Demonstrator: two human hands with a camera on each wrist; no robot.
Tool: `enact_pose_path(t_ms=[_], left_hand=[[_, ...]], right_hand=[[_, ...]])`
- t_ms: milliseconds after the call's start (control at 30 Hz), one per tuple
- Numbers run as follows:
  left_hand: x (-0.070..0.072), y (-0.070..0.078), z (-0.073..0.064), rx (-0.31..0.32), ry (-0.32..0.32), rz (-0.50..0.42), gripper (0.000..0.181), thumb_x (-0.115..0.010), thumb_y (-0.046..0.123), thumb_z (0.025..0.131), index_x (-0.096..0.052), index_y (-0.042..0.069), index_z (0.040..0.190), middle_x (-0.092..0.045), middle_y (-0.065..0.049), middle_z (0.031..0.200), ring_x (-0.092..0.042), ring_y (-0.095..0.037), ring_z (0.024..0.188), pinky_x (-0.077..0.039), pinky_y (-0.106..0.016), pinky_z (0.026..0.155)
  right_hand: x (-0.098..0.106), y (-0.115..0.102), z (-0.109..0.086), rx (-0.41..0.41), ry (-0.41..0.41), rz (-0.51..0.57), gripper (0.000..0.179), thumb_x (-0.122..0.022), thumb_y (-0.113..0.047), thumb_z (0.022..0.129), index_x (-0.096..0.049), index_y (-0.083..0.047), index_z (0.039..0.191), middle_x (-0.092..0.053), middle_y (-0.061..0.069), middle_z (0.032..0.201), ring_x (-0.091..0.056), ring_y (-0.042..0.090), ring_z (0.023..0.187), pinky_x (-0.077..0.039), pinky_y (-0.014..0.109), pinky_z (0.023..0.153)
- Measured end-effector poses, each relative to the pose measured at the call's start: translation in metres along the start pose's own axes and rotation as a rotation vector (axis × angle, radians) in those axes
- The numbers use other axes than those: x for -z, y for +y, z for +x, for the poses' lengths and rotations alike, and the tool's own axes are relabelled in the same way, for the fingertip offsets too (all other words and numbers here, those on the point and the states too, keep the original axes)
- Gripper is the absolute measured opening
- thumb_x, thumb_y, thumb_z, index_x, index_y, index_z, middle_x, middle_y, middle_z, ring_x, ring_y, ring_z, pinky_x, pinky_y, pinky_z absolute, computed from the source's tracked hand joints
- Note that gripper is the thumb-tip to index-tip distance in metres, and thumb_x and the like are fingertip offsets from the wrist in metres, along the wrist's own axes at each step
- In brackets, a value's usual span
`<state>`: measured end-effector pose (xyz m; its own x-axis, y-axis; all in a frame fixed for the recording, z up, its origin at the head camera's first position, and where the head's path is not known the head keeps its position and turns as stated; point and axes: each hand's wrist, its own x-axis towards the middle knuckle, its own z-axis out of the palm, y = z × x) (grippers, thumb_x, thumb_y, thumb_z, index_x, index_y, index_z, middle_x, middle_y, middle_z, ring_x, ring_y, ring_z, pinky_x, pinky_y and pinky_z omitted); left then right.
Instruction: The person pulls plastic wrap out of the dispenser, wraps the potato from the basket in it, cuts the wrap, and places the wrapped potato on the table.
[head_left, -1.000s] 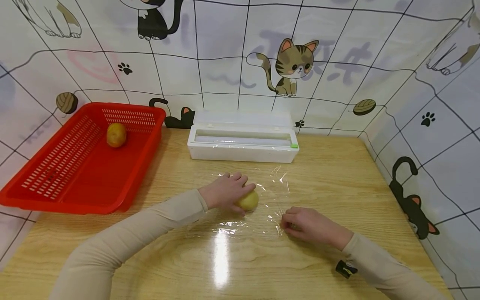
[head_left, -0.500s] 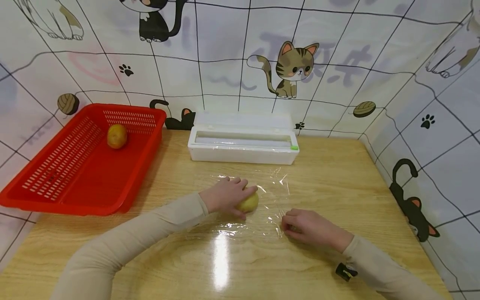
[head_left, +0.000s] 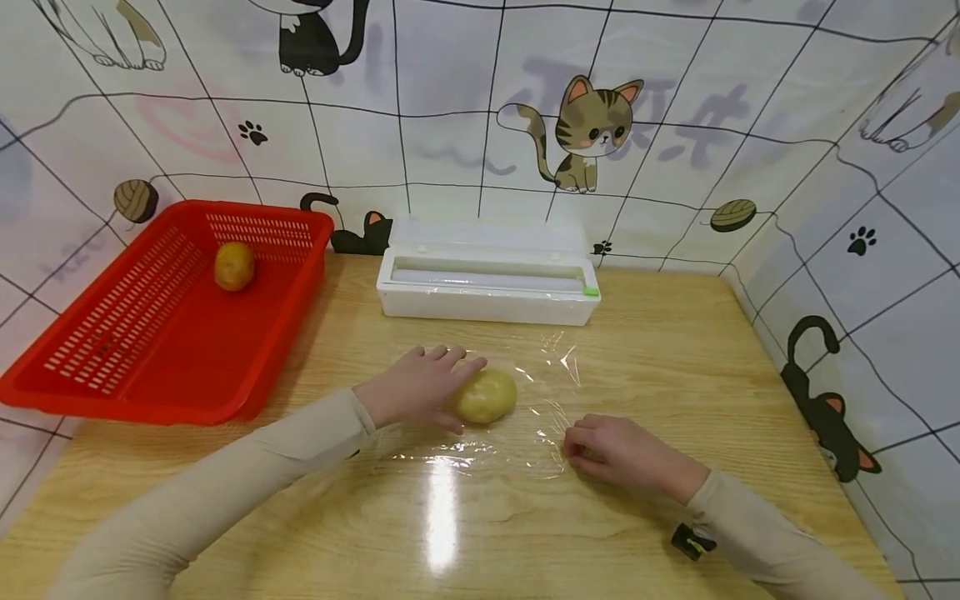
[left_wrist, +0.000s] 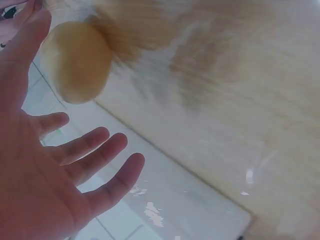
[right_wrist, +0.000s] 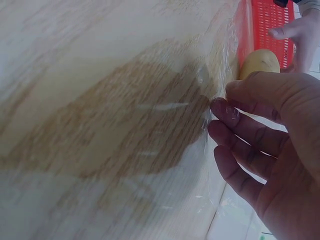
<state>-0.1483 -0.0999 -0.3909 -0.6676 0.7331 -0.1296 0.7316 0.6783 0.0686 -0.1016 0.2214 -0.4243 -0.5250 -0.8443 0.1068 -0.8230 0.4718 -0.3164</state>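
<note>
On a sheet of clear plastic wrap (head_left: 558, 358) spread over the table lies a yellow potato (head_left: 487, 396). My left hand (head_left: 416, 387) is at the potato's left side, fingers spread and fairly straight; the left wrist view shows the palm and the potato (left_wrist: 77, 62) apart from the curled grip of any finger. My right hand (head_left: 611, 446) pinches the wrap's right edge between thumb and fingers, and in the right wrist view the film (right_wrist: 210, 95) runs up to the fingertips (right_wrist: 225, 107).
A red plastic basket (head_left: 217, 358) on the left holds another potato (head_left: 234, 267). At the back stands a white wrap dispenser (head_left: 487, 308) with its lid up and a roll inside. Cat-patterned sheeting (head_left: 450, 150) walls in the table (head_left: 637, 333).
My left hand has drawn back to the left from over the potato, which now shows almost whole. My right hand has stayed at the wrap's edge.
</note>
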Motion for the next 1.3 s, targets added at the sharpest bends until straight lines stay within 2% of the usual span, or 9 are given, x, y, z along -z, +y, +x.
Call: enact_pose_path(t_ms=[100, 267, 433, 600, 767, 967, 1033, 1133, 1300], left_hand=[[-0.002, -0.004, -0.006, -0.009, 0.016, -0.023, 0.089, -0.073, 0.054, 0.078, -0.034, 0.012, 0.147, -0.049, -0.012, 0.133, -0.05, -0.031, 0.119, -0.045, -0.052, 0.089], [-0.005, -0.002, -0.006, -0.036, 0.067, -0.055, 0.071, -0.072, 0.043, 0.083, -0.042, 0.013, 0.139, -0.055, -0.008, 0.122, -0.055, -0.028, 0.109, -0.047, -0.048, 0.085], [-0.005, 0.002, -0.002, -0.029, 0.058, -0.069, 0.058, -0.068, 0.037, 0.086, -0.047, 0.014, 0.135, -0.056, -0.004, 0.114, -0.056, -0.024, 0.102, -0.047, -0.044, 0.083], [-0.004, 0.003, 0.0, -0.027, 0.044, -0.08, 0.058, -0.066, 0.032, 0.088, -0.045, 0.014, 0.138, -0.057, -0.005, 0.115, -0.055, -0.024, 0.105, -0.046, -0.043, 0.084], [-0.004, 0.002, 0.0, -0.036, 0.028, -0.098, 0.059, -0.066, 0.036, 0.089, -0.043, 0.013, 0.139, -0.057, -0.005, 0.114, -0.055, -0.024, 0.104, -0.046, -0.044, 0.085], [-0.002, 0.0, -0.003, -0.007, 0.001, -0.147, 0.073, -0.069, 0.028, 0.085, -0.034, 0.012, 0.147, -0.053, -0.01, 0.128, -0.051, -0.028, 0.117, -0.043, -0.047, 0.092], [-0.002, -0.001, -0.006, 0.004, 0.008, -0.145, 0.075, -0.07, 0.027, 0.085, -0.032, 0.011, 0.148, -0.051, -0.011, 0.131, -0.049, -0.029, 0.121, -0.043, -0.049, 0.093], [-0.002, -0.003, -0.014, 0.024, 0.024, -0.092, 0.074, -0.07, 0.032, 0.086, -0.035, 0.008, 0.146, -0.05, -0.013, 0.132, -0.05, -0.032, 0.119, -0.045, -0.052, 0.089], [-0.005, -0.004, -0.037, 0.084, 0.007, -0.021, 0.071, -0.067, 0.047, 0.086, -0.044, 0.001, 0.135, -0.05, -0.014, 0.129, -0.053, -0.032, 0.111, -0.047, -0.051, 0.084]], right_hand=[[0.0, 0.0, 0.0, 0.007, 0.005, -0.005, 0.017, -0.074, -0.007, 0.081, -0.062, -0.019, 0.084, -0.054, -0.012, 0.081, -0.05, 0.0, 0.072, -0.046, 0.021, 0.061], [-0.001, 0.001, 0.001, 0.007, 0.002, 0.0, 0.017, -0.074, -0.007, 0.081, -0.061, -0.019, 0.085, -0.054, -0.012, 0.081, -0.05, 0.0, 0.072, -0.046, 0.021, 0.062], [-0.001, 0.0, 0.002, -0.01, -0.019, 0.014, 0.014, -0.072, -0.009, 0.084, -0.062, -0.018, 0.086, -0.055, -0.011, 0.083, -0.051, 0.0, 0.074, -0.047, 0.021, 0.063], [-0.001, 0.0, 0.002, -0.041, -0.034, 0.022, 0.014, -0.072, -0.008, 0.083, -0.063, -0.018, 0.087, -0.055, -0.011, 0.084, -0.05, 0.0, 0.074, -0.047, 0.022, 0.063], [-0.001, 0.0, 0.002, -0.052, -0.043, 0.026, 0.014, -0.072, -0.008, 0.083, -0.063, -0.018, 0.086, -0.055, -0.012, 0.084, -0.05, 0.0, 0.074, -0.047, 0.022, 0.063], [-0.001, 0.001, 0.002, -0.041, -0.029, 0.016, 0.014, -0.071, -0.008, 0.084, -0.063, -0.019, 0.086, -0.055, -0.012, 0.084, -0.05, 0.0, 0.074, -0.047, 0.022, 0.063], [-0.001, 0.001, 0.002, -0.029, -0.019, 0.011, 0.014, -0.071, -0.008, 0.083, -0.063, -0.019, 0.086, -0.055, -0.012, 0.083, -0.05, 0.0, 0.073, -0.047, 0.022, 0.063], [0.001, 0.0, 0.002, -0.03, -0.008, 0.018, 0.016, -0.072, -0.007, 0.082, -0.062, -0.019, 0.085, -0.054, -0.012, 0.082, -0.05, 0.001, 0.073, -0.046, 0.022, 0.063], [0.012, -0.005, 0.001, -0.072, 0.025, 0.062, 0.019, -0.071, -0.003, 0.082, -0.06, -0.018, 0.087, -0.055, -0.013, 0.084, -0.053, 0.004, 0.076, -0.048, 0.024, 0.065]])
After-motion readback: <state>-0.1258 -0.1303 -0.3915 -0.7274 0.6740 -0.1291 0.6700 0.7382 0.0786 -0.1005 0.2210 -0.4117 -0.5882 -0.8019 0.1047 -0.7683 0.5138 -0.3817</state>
